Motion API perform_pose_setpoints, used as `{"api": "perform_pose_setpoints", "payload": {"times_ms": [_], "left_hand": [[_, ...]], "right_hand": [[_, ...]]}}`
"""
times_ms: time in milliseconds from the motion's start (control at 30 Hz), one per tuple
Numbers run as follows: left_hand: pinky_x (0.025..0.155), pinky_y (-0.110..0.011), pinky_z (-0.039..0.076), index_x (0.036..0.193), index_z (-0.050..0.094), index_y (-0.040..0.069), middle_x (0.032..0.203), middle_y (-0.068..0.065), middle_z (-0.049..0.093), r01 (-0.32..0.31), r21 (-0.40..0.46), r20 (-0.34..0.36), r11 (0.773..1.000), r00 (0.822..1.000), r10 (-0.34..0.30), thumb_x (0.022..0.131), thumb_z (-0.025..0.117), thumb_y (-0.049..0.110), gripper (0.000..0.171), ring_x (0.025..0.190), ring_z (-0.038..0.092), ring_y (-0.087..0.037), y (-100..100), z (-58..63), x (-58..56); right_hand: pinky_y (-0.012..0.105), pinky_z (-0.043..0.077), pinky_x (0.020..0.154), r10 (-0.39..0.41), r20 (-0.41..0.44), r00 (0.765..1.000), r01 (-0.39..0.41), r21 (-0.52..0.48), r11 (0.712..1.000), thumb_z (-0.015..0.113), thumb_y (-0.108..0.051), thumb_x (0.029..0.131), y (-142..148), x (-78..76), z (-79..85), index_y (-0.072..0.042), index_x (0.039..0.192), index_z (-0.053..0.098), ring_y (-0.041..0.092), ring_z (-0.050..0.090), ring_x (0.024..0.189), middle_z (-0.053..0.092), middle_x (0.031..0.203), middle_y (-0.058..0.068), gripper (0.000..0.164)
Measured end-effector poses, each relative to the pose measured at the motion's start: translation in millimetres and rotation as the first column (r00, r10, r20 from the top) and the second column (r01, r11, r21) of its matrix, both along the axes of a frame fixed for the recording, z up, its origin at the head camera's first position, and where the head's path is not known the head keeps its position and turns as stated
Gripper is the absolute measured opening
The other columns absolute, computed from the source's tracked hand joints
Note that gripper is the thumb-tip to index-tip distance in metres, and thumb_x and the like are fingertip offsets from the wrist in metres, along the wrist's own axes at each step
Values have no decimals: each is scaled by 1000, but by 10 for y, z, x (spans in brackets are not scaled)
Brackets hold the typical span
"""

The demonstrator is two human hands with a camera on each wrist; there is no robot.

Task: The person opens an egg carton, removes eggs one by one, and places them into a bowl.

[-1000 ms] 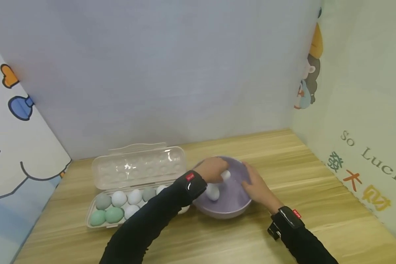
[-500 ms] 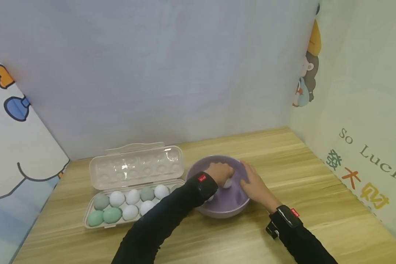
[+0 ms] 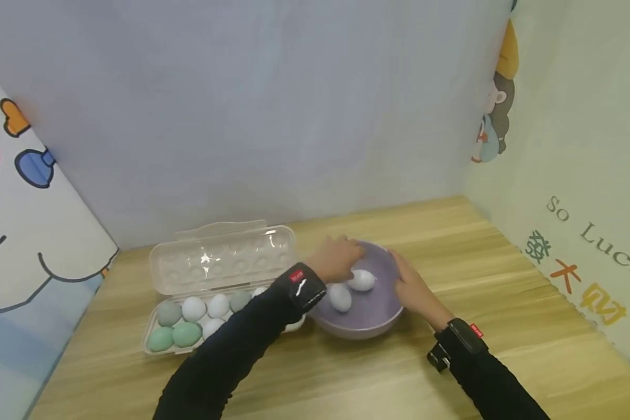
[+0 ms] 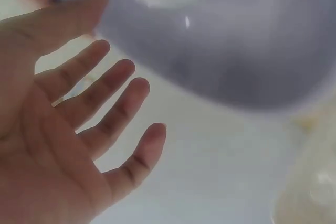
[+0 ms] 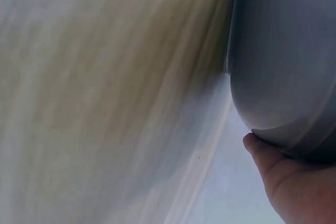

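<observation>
In the head view my left hand (image 3: 337, 258) is over the left rim of a purple bowl (image 3: 375, 312), holding nothing. Its fingers are spread and relaxed in the left wrist view, palm showing beside the bowl. Two white eggs lie in the bowl: one egg (image 3: 363, 280) near the middle, another egg (image 3: 340, 298) to its left. My right hand (image 3: 416, 296) grips the bowl's right rim, thumb on the inside. The right wrist view shows part of that hand (image 5: 299, 187) against the bowl's outer wall (image 5: 289, 61).
Left of the bowl stands a clear plastic egg carton (image 3: 182, 350), lid (image 3: 223, 259) folded back. It holds several white, grey and green eggs (image 3: 187, 333); my left forearm hides part of it. A grey wall (image 3: 294, 116) rises behind the wooden table (image 3: 346, 379).
My left hand lowered a white egg into the bowl, let go of it and drew back up and left. My right hand keeps its grip on the rim.
</observation>
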State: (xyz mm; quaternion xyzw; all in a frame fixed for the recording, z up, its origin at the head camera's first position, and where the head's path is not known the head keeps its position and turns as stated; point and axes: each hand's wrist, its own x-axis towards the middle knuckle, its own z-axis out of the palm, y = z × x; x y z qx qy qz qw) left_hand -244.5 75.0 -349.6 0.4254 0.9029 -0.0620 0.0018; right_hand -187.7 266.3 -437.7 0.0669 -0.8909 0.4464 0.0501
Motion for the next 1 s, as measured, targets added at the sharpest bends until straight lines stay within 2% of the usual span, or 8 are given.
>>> {"api": "perform_pose_setpoints", "payload": {"times_ms": [100, 200, 300, 433, 567, 733, 833, 1000], "left_hand": [[92, -43, 52, 122, 64, 11, 117, -8, 67, -25, 62, -8, 998, 1000, 26, 85, 72, 18, 38, 110, 61, -28, -412, 189, 5], [93, -43, 52, 117, 66, 6, 114, -12, 67, -78, 105, 4, 991, 997, 78, 83, 73, 12, 35, 107, 62, -30, -854, 277, 13], [92, -41, 54, 113, 68, 3, 111, -13, 69, -126, 107, 48, 986, 991, 122, 80, 74, 7, 34, 105, 64, -30, -1249, 225, 17], [97, -41, 52, 115, 67, 3, 115, -13, 70, -167, 72, 182, 983, 972, 151, 76, 72, -3, 40, 110, 65, -30, -1590, 36, 46], [92, -42, 53, 107, 70, 6, 109, -10, 71, -151, 95, 220, 984, 967, 127, 71, 71, -5, 38, 103, 66, -29, -1698, -225, 44], [74, -39, 55, 94, 69, 9, 91, -8, 66, -69, 138, 96, 988, 994, 56, 73, 73, 2, 23, 84, 65, -26, -1702, -476, 21], [69, -39, 54, 90, 67, 9, 87, -9, 63, -43, 153, 51, 987, 998, 36, 71, 73, 1, 21, 80, 63, -26, -1703, -502, 29], [71, -38, 52, 88, 65, 9, 90, -8, 68, -60, 132, 93, 989, 995, 48, 69, 74, 0, 23, 82, 64, -25, -1699, -413, 16]], "right_hand": [[64, 13, 119, 8, 28, 1000, -8, 3, 1000, 32, 9, 80, -25, -27, 49, 7, 153, 16, 53, 15, 146, 15, 158, 34, 75], [64, 13, 119, 12, 49, 999, -12, 16, 1000, 31, 11, 79, -34, -30, 87, 7, 153, 16, 52, 14, 147, 15, 159, 33, 76], [65, 13, 119, 12, 67, 998, -14, 26, 1000, 31, 11, 79, -32, -19, 108, 6, 154, 14, 53, 14, 147, 13, 159, 33, 76], [67, 13, 118, 10, 82, 997, -12, 27, 1000, 31, 11, 79, -26, -2, 99, 6, 154, 14, 54, 13, 146, 12, 159, 33, 77], [68, 13, 117, 11, 85, 996, -14, 32, 999, 32, 11, 79, -6, 9, 83, 8, 153, 14, 56, 12, 145, 12, 158, 35, 76], [68, 14, 117, 18, 82, 996, -20, 24, 1000, 32, 12, 79, -2, 8, 79, 9, 152, 14, 56, 13, 145, 12, 158, 36, 76], [68, 15, 116, 16, 85, 996, -19, 36, 999, 32, 12, 80, -20, 2, 73, 9, 153, 14, 57, 14, 144, 12, 157, 36, 75], [68, 17, 116, 3, 89, 996, -8, 61, 998, 32, 12, 80, -53, 5, 88, 8, 153, 14, 57, 17, 143, 14, 157, 36, 75]]}}
